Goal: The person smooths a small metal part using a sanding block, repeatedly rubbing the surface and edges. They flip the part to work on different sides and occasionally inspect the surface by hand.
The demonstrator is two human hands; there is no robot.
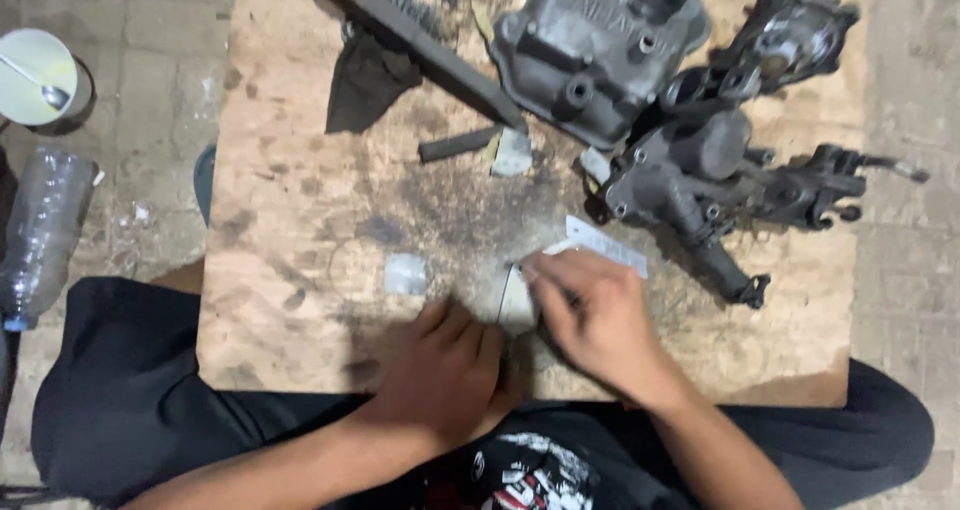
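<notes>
Ahead of me on the tabletop lie a grey engine cover, a dark cloth and greasy engine parts; a plastic bottle lies on the floor.

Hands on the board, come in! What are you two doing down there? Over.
Left hand pressing flat on wooden board. Right hand pinching pale sheet piece. Small grey square beside; engine parts beyond, apart.

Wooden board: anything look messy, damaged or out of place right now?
The wooden board is heavily stained, darkest near the middle. A dark rag lies crumpled at the far edge. Both hands, left and right, press a pale sheet; nothing looks spilled.
</notes>
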